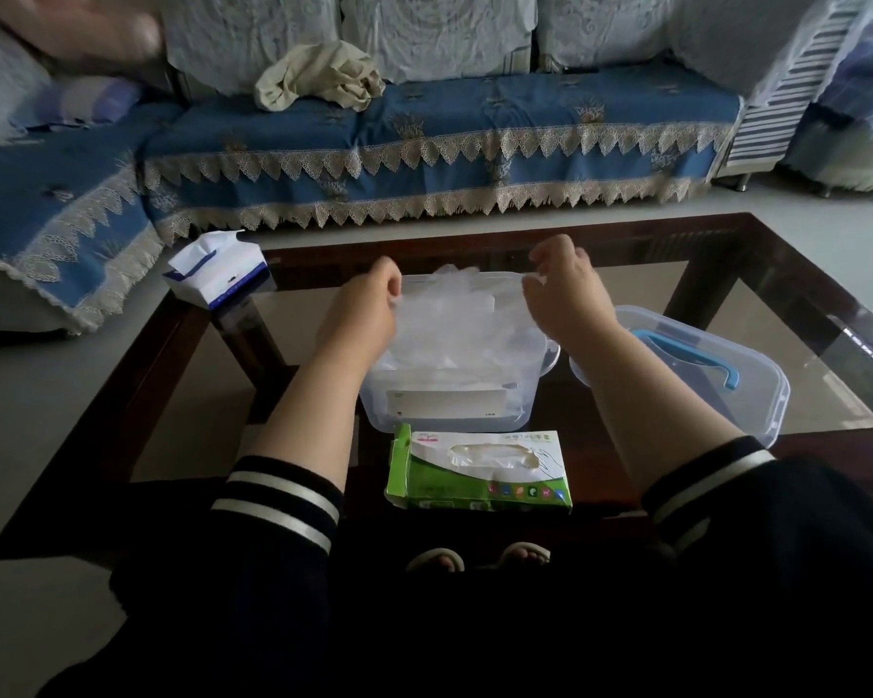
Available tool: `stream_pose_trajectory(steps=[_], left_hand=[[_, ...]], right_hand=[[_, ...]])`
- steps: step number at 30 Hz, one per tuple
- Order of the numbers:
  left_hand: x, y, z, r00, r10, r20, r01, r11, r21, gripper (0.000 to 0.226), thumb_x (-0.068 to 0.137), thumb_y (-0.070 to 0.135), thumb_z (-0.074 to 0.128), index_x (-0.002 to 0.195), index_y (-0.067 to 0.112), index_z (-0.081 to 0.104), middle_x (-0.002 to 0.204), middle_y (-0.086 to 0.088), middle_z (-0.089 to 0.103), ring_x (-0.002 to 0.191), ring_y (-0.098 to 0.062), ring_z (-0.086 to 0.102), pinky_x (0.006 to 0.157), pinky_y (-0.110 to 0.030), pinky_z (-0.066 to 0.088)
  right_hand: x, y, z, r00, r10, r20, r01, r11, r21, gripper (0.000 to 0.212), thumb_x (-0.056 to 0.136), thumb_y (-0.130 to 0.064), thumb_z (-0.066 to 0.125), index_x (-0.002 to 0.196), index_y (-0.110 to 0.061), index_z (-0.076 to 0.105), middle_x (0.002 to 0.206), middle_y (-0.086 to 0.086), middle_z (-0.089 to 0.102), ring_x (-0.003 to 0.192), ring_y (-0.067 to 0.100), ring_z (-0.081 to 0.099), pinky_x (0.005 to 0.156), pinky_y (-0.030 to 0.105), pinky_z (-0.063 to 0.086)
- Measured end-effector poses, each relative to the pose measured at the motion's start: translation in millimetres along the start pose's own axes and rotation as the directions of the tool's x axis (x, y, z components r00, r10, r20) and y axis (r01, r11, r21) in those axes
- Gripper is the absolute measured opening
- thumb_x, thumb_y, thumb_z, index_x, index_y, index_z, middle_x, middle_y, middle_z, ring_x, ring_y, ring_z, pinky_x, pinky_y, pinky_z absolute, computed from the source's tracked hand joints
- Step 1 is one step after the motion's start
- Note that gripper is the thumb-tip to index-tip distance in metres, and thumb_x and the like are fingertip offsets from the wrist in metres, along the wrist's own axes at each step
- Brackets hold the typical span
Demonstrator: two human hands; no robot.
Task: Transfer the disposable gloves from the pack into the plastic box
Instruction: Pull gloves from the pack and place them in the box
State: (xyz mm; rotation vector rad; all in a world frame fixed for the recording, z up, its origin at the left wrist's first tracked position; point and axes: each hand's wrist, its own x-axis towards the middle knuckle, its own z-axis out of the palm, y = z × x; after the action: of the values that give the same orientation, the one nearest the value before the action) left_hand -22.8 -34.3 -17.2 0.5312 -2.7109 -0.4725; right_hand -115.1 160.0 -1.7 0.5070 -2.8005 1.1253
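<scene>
Gloves [454, 314], clear and bunched, hang over the open plastic box [454, 410] mid-worktop, pinched by the left hand [374, 299] and right hand [565, 284] at either side. Green pack [479, 471] lies just nearer.

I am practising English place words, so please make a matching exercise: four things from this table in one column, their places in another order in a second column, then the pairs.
Things:
1. glove pack
2. plastic box
3. lid
4. tissue pack

Places:
A. far left corner of the table
B. right of the box, blue handle up
C. near table edge, in front of the box
D. table centre, under both hands

Pairs: 1-C, 2-D, 3-B, 4-A
</scene>
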Motion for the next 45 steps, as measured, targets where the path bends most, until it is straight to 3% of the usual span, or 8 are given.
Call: stream_pose_trajectory(steps=[4,9,15,24,32,36,40,45], left_hand=[[2,1,11,0.994,0.016,0.11,-0.034,0.984,0.172,0.023,0.092,-0.007,0.039,0.108,0.008,0.046,0.095,-0.01,0.058,0.077,-0.025,0.052,0.065,-0.04,0.048],[9,6,12,0.977,0.005,0.214,-0.08,0.936,0.343,0.037,0.092,-0.003,0.041,0.128,0.006,0.043,0.113,-0.014,0.06,0.091,-0.03,0.057,0.066,-0.036,0.044],[7,26,-10,0.985,0.108,0.132,-0.158,0.869,0.469,0.04,0.089,0.014,0.066,0.127,0.014,0.054,0.128,-0.012,0.048,0.115,-0.033,0.048,0.092,-0.042,0.045],[8,22,17,0.666,-0.229,0.709,-0.174,0.878,0.447,0.04,0.103,0.016,0.039,0.141,0.003,0.043,0.141,-0.017,0.045,0.11,-0.029,0.05,0.103,-0.039,0.042],[2,26,-12,0.826,-0.054,0.561,-0.041,0.987,0.156,0.028,0.1,0.031,0.052,0.111,0.009,0.065,0.104,-0.007,0.066,0.096,-0.022,0.061,0.08,-0.031,0.046],[-27,28,-33,0.702,0.062,0.71,-0.053,0.998,-0.035,0.025,0.091,0.047,0.059,0.093,0.024,0.068,0.09,0.008,0.066,0.087,-0.01,0.061,0.08,-0.029,0.05],[-44,27,-19,0.821,0.111,0.56,-0.025,0.987,-0.159,0.006,0.091,0.033,0.066,0.092,0.029,0.07,0.097,0.01,0.068,0.088,-0.006,0.061,0.081,-0.028,0.048],[-57,30,-9,0.9,0.093,0.426,-0.027,0.987,-0.157,0.015,0.09,0.031,0.067,0.104,0.026,0.071,0.103,0.009,0.065,0.094,-0.007,0.058,0.079,-0.027,0.043]], right_hand=[[-7,-14,8,0.977,-0.201,-0.07,0.196,0.978,-0.073,0.029,0.093,-0.02,0.054,0.121,-0.015,0.052,0.122,0.008,0.053,0.106,0.024,0.052,0.088,0.033,0.043],[-8,-17,20,0.894,-0.172,0.414,0.274,0.941,-0.2,0.052,0.085,-0.035,0.07,0.128,-0.012,0.053,0.123,0.008,0.061,0.107,0.023,0.058,0.095,0.033,0.047],[3,-17,34,0.817,-0.099,0.569,0.283,0.927,-0.246,0.08,0.077,-0.034,0.078,0.141,-0.013,0.035,0.131,0.009,0.053,0.097,0.023,0.054,0.079,0.031,0.05],[13,-7,70,0.659,0.161,0.735,0.246,0.877,-0.413,0.084,0.086,-0.028,0.069,0.149,-0.009,0.018,0.143,0.017,0.04,0.121,0.031,0.048,0.102,0.041,0.043],[8,-22,36,0.811,-0.077,0.58,0.351,0.857,-0.377,0.049,0.09,-0.027,0.064,0.132,-0.004,0.052,0.125,0.012,0.059,0.106,0.027,0.061,0.094,0.034,0.049],[-12,-26,3,0.895,-0.202,0.397,0.276,0.951,-0.138,0.022,0.092,-0.029,0.061,0.1,-0.009,0.067,0.091,0.004,0.07,0.077,0.017,0.066,0.077,0.032,0.056],[-56,-16,-20,0.802,-0.229,0.552,0.174,0.973,0.151,0.02,0.092,-0.027,0.06,0.083,-0.01,0.064,0.068,-0.001,0.07,0.057,0.007,0.066,0.058,0.018,0.054],[-83,13,1,0.752,-0.193,0.63,0.239,0.971,0.013,0.015,0.083,-0.03,0.072,0.089,-0.017,0.072,0.078,-0.013,0.068,0.076,0.008,0.065,0.075,0.022,0.051]])
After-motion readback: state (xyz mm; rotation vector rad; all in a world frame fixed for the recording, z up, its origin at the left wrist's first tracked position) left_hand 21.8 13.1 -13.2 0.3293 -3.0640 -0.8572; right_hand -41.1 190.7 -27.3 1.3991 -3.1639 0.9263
